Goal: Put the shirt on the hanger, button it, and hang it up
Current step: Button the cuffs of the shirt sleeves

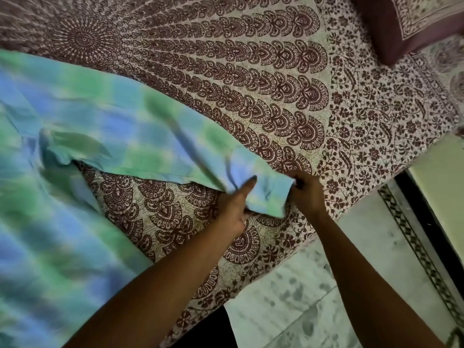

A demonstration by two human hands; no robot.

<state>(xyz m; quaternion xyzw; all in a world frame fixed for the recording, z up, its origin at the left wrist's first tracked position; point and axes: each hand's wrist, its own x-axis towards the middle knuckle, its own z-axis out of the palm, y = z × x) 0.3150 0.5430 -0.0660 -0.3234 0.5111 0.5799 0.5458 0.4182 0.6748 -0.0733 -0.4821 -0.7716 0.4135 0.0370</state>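
A blue-and-green tie-dye shirt [75, 136] lies spread across the bed [276, 84], its body at the left and one long sleeve [175, 146] stretched out to the right over the maroon patterned bedspread. The left hand [233, 209] pinches the lower edge of the sleeve's cuff [268, 194] with its index finger laid on the cloth, while the right hand [306, 189] is closed at the cuff's open end, seemingly gripping it, though the fingers are partly hidden. A matching pillow [411, 23] sits at the top right, and marble floor [326, 297] shows below the bed edge.
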